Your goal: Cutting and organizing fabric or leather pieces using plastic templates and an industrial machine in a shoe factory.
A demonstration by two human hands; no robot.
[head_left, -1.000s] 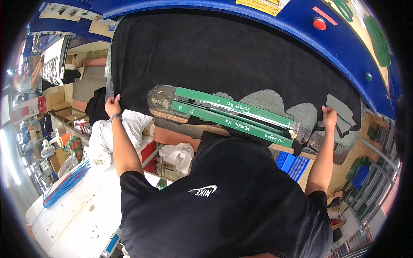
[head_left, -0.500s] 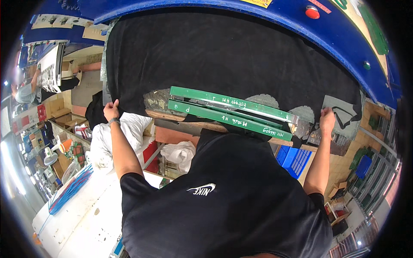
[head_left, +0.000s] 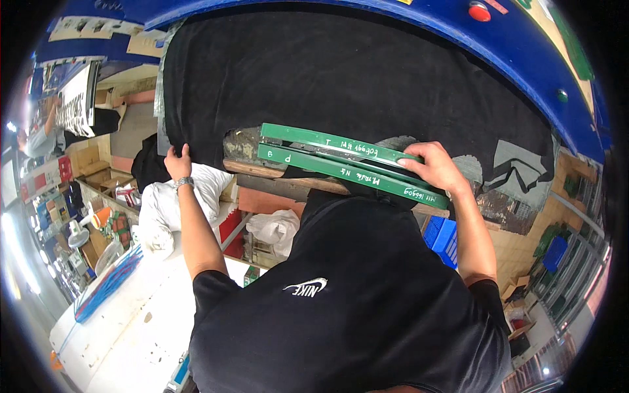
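My left hand [head_left: 177,162] grips the left edge of the black cloth [head_left: 367,85], fingers curled over the hem and thumb under it, a watch [head_left: 184,181] on the wrist just below. The cloth lies spread flat over the blue-rimmed bed [head_left: 524,49], and reaches from my left hand across to the far right, where a grey printed patch [head_left: 517,167] shows on it.

My right hand [head_left: 436,167] rests on the green frames [head_left: 341,164], which lie stacked in front of the cloth's near edge, between it and my chest. The fingers are bent and spread over the right end of the upper frame, pressing down on it; whether the thumb closes under the frame I cannot tell. The two frames sit one on the other, slightly fanned, with white writing on their sides. Under them, against the cloth's near edge, a wooden board [head_left: 275,171] pokes out.

Left of the cloth, below my left arm, a white tabletop [head_left: 124,314] runs away from me. A white bundle [head_left: 177,203] lies beside it, just under my left wrist. A blue crate [head_left: 440,237] stands below the right end of the frames.
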